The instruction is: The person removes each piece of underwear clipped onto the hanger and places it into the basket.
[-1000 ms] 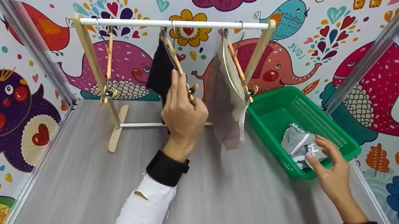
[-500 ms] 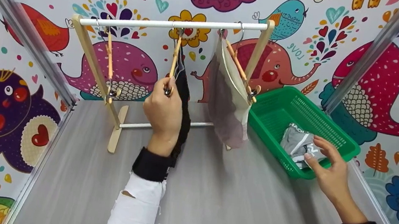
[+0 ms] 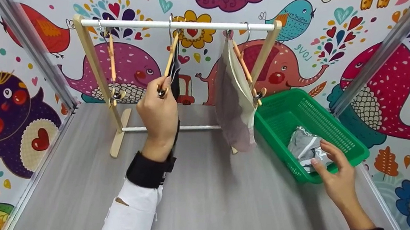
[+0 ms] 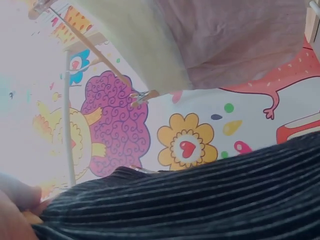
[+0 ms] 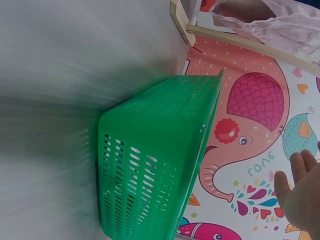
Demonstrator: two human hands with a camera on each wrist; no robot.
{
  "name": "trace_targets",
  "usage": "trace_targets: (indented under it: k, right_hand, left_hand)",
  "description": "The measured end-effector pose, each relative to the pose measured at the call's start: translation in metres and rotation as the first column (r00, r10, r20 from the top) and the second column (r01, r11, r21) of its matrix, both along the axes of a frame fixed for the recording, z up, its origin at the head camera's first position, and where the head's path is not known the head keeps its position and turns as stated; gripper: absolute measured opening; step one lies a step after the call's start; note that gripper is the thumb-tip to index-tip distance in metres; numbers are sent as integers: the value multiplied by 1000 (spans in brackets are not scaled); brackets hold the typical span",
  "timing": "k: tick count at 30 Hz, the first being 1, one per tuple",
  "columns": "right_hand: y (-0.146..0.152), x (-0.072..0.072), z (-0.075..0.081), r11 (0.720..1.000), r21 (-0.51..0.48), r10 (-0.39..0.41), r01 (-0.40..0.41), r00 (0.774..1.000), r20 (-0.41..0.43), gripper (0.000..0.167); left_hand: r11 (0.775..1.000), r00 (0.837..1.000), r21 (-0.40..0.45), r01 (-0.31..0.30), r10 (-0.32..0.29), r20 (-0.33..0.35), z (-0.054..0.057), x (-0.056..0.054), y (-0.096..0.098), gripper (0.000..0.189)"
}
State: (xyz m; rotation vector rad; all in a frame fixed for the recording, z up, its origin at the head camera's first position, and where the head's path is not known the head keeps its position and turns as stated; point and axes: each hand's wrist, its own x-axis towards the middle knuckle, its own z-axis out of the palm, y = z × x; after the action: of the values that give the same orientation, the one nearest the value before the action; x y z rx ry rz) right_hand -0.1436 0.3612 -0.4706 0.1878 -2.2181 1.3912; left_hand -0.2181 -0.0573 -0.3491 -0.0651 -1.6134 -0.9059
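Note:
My left hand [image 3: 160, 108] grips the near clip end of the middle wooden hanger [image 3: 172, 55], which hangs by its hook from the rack's white rail. A black garment [image 3: 176, 82] hangs from this hanger, mostly behind the hand and wrist; the left wrist view shows it as dark cloth [image 4: 180, 195] with thin light stripes. My right hand [image 3: 339, 176] is held over the near right rim of the green basket [image 3: 275, 138], fingers apart and gently bent. Its fingertips overlap a folded grey garment [image 3: 304, 143] with white trim and lettering inside the basket.
The wooden rack [image 3: 134, 24] with its white rail stands at the back. On its left hangs a bare clip hanger [image 3: 112, 58]; on its right, a pale lilac and cream garment [image 3: 233, 106] on another hanger. Printed wall panels enclose the grey tabletop [image 3: 77, 185].
My left hand went from straight fingers against the middle hanger to gripping its clip end. It drew that end leftward, turning hanger and black garment. The right hand stayed nearly still.

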Motion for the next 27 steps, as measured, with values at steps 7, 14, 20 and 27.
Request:
trace_targets:
  k: [7,14,20,27]
  right_hand:
    - [-2,1,4,1000,-5,13,-13,1000,1,46]
    - [-8,4,12,999,-4,37,-37,999,24,46]
    - [-13,5,16,996,-28,82,-81,997,16,47]
    - [-17,5,16,988,29,154,-153,987,-52,54]
  left_hand:
    - [1000,1000,-10,7,-7,-11,0,16,-11,13]
    - [999,999,-45,-8,6,-34,-12,31,-26,10]
    - [997,997,-1,72,-72,-16,-18,44,-40,11]
    - [994,992,6,114,-113,-50,-23,57,-55,11]
